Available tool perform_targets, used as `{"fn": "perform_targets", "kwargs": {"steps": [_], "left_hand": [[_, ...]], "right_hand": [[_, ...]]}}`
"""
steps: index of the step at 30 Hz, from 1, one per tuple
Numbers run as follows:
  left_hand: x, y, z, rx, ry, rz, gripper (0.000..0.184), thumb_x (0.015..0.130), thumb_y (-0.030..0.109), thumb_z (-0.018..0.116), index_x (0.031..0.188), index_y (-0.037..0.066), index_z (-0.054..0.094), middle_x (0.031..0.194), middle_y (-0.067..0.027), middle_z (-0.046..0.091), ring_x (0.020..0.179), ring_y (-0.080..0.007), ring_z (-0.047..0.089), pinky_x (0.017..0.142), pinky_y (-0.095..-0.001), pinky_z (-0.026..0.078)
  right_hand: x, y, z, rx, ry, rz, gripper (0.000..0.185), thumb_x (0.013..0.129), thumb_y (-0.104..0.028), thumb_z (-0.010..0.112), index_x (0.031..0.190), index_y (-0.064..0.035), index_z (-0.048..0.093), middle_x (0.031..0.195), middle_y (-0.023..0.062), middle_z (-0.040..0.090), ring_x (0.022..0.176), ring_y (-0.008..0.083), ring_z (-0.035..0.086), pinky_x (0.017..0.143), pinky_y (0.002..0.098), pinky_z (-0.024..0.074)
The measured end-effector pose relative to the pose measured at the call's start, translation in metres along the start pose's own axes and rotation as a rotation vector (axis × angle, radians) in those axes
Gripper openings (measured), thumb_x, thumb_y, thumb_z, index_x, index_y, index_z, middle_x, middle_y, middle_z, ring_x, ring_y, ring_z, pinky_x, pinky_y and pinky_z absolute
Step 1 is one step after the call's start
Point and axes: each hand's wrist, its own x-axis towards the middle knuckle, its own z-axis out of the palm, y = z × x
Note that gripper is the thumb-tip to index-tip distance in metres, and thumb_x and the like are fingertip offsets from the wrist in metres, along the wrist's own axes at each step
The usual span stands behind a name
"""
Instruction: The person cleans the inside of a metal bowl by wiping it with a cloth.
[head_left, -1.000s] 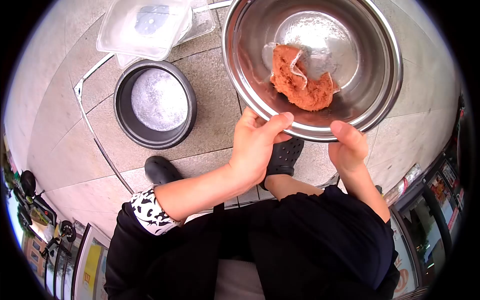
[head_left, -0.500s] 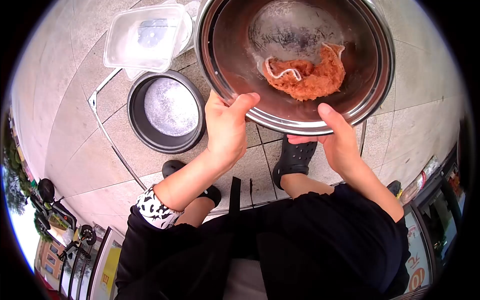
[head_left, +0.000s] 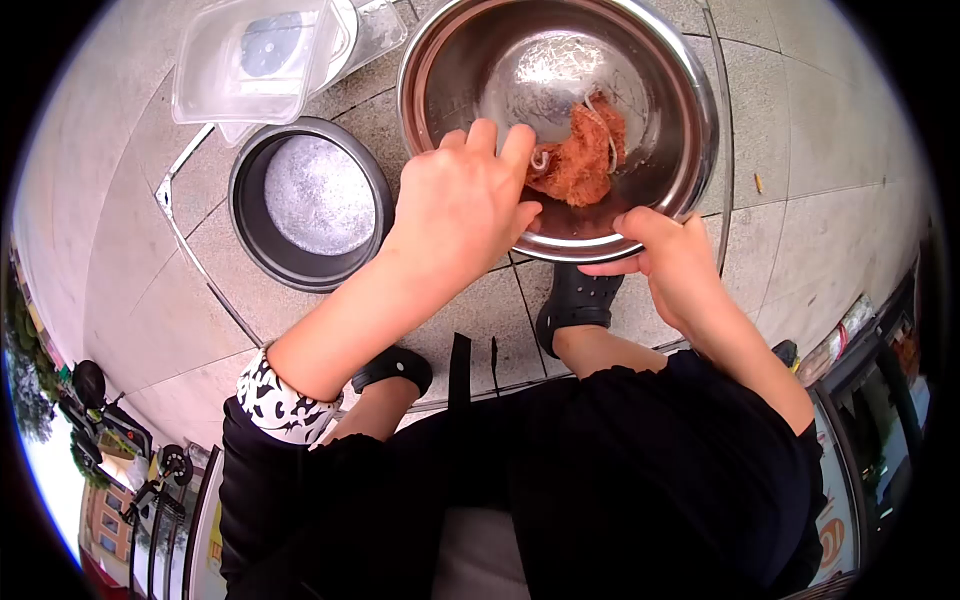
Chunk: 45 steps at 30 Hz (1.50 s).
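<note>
My right hand (head_left: 680, 255) grips the near right rim of a shiny steel basin (head_left: 690, 130), thumb on top and fingers underneath. Inside the basin lies a crumpled orange-brown fuzzy cloth (head_left: 585, 160) with a white cord-like edge. My left hand (head_left: 460, 190) is over the basin's near left rim, its fingers bent and apart from the thumb, close to the cloth's left end. I see nothing between those fingers, though the palm is hidden. The basin is tilted towards me.
Left of the basin stands a dark round pot (head_left: 310, 205) with a speckled pale inner bottom. Behind it are clear plastic containers (head_left: 255, 60). A metal frame (head_left: 190, 245) lies on the paving around my feet in black clogs (head_left: 580, 300). Parked scooters (head_left: 115, 430) show at far left.
My left hand has let go of the rim and moved over the basin towards the cloth. The basin has shifted left in view, and the cloth has bunched up. My right hand still grips the rim.
</note>
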Motion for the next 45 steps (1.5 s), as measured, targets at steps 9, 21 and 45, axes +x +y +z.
{"fn": "perform_targets", "kwargs": {"steps": [9, 21, 45], "left_hand": [[0.030, -0.014, 0.019, -0.647, 0.071, -0.180, 0.028, 0.070, 0.010, 0.065, 0.093, -0.004, 0.055, 0.088, -0.0209, 0.066, 0.080, -0.0353, 0.065, 0.071, -0.0399, 0.052], [-0.004, -0.033, 0.059, -0.170, -0.430, -0.110, 0.012, 0.071, 0.019, 0.069, 0.072, 0.006, 0.068, 0.073, -0.0140, 0.065, 0.071, -0.0312, 0.064, 0.069, -0.0401, 0.052], [0.014, -0.034, 0.043, -0.512, -0.956, -0.454, 0.029, 0.065, 0.017, 0.068, 0.085, -0.004, 0.068, 0.082, -0.0218, 0.066, 0.086, -0.0302, 0.066, 0.078, -0.0348, 0.053]], "right_hand": [[0.005, 0.009, 0.008, -0.153, -0.110, 0.172, 0.023, 0.080, -0.007, 0.052, 0.080, 0.0154, 0.057, 0.079, 0.0145, 0.061, 0.069, 0.0198, 0.063, 0.059, 0.0338, 0.0597], [0.005, 0.009, 0.009, -0.233, -0.077, 0.150, 0.025, 0.080, -0.004, 0.049, 0.096, 0.0125, 0.058, 0.091, 0.0175, 0.064, 0.078, 0.0251, 0.065, 0.061, 0.0370, 0.0599], [-0.001, 0.011, 0.015, -0.403, -0.032, 0.096, 0.020, 0.081, -0.008, 0.053, 0.085, 0.0111, 0.056, 0.066, 0.0058, 0.056, 0.059, 0.0118, 0.055, 0.054, 0.0301, 0.0550]]}}
